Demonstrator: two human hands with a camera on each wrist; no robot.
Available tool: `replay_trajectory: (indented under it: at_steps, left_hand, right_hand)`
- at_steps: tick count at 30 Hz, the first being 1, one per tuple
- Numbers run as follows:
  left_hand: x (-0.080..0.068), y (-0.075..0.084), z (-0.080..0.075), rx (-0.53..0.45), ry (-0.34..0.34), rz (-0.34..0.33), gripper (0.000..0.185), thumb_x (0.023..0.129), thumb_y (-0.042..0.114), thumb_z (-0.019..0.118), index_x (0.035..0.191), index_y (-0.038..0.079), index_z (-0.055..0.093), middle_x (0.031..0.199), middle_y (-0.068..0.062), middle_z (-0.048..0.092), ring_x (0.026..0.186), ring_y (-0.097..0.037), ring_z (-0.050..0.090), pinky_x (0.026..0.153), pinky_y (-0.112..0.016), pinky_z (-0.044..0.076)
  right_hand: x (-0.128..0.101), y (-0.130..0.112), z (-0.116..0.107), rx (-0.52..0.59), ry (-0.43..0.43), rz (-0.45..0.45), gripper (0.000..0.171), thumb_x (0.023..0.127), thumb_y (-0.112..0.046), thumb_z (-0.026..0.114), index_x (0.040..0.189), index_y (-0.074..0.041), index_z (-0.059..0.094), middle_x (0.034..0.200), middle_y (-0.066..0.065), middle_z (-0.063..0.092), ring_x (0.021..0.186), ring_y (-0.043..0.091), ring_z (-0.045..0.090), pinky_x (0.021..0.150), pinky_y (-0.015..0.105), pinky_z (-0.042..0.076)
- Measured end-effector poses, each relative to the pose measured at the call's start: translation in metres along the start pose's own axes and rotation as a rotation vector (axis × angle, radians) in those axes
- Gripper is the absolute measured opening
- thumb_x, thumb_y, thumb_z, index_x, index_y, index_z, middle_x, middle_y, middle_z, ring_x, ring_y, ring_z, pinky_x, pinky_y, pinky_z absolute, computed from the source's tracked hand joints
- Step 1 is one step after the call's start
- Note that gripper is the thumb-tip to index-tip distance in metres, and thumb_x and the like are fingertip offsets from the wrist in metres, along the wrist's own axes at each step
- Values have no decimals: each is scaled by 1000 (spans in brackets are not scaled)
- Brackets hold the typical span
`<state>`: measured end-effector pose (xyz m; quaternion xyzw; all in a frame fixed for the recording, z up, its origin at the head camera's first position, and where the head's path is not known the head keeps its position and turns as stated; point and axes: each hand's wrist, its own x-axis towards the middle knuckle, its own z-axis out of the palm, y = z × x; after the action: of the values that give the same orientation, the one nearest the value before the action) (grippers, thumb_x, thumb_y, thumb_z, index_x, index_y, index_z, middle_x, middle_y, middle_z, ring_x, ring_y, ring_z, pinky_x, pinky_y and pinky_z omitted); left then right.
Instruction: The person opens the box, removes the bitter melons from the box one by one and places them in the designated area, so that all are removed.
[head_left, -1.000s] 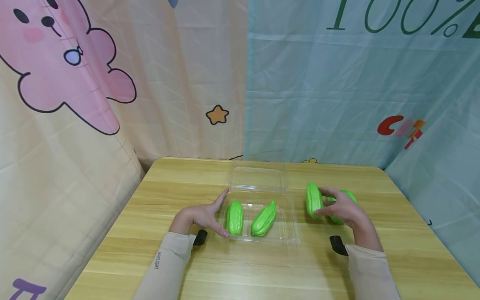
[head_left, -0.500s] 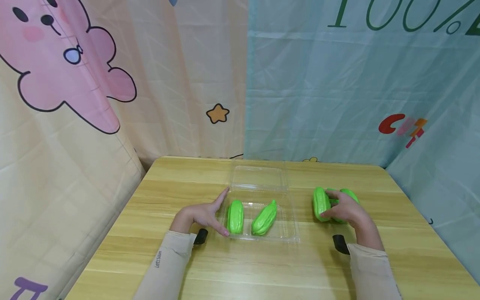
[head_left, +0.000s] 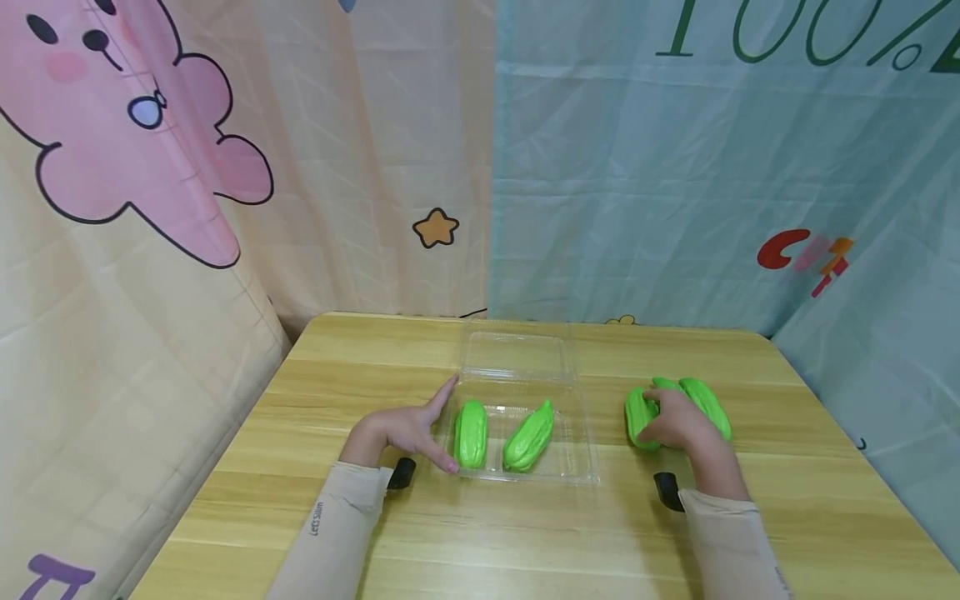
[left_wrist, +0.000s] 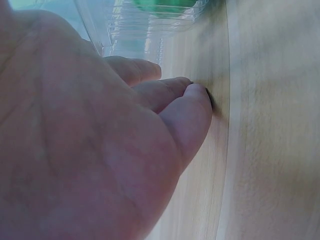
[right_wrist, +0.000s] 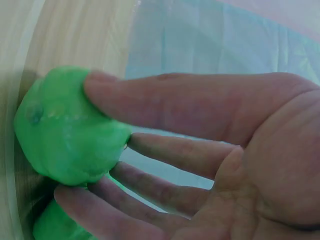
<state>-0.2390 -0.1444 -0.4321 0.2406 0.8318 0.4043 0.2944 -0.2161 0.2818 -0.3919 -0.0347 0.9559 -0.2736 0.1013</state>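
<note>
In the head view, a clear plastic clamshell box [head_left: 573,454] holds two green ribbed gourds, a left one [head_left: 471,435] and a slanted right one [head_left: 529,437]. My left hand [head_left: 405,433] rests at the box's left side, thumb and fingers spread and fairly straight. To the right of the box, my right hand [head_left: 678,419] pinches another green ribbed gourd [head_left: 639,419]. The right wrist view shows the thumb on one side of this gourd [right_wrist: 67,125] and fingers on the other. Two more gourds lie right by it: one mostly hidden behind the hand, one [head_left: 707,407] largely visible.
The box's lid [head_left: 516,357] lies folded back, toward the far edge of the wooden table [head_left: 525,542]. Printed curtains [head_left: 637,183] hang close behind the table and along its sides.
My right hand carried its gourd rightward, toward the other two, then shifted slightly left and nearer, uncovering more of the rightmost gourd. My left hand and the box stayed still.
</note>
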Motion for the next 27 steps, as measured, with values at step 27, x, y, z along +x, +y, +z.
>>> replay_trajectory:
  at_steps: [27]
  left_hand:
    - [2, 1, 0, 12, -7, 11, 144, 75, 32, 92, 157, 22, -27, 165, -16, -19, 150, -42, -3, 119, -57, 10]
  right_hand:
    - [-1, -15, -1, 165, 141, -18, 106, 84, -28, 83, 157, 8, 15, 152, 38, 28, 133, 55, 37, 98, 63, 44]
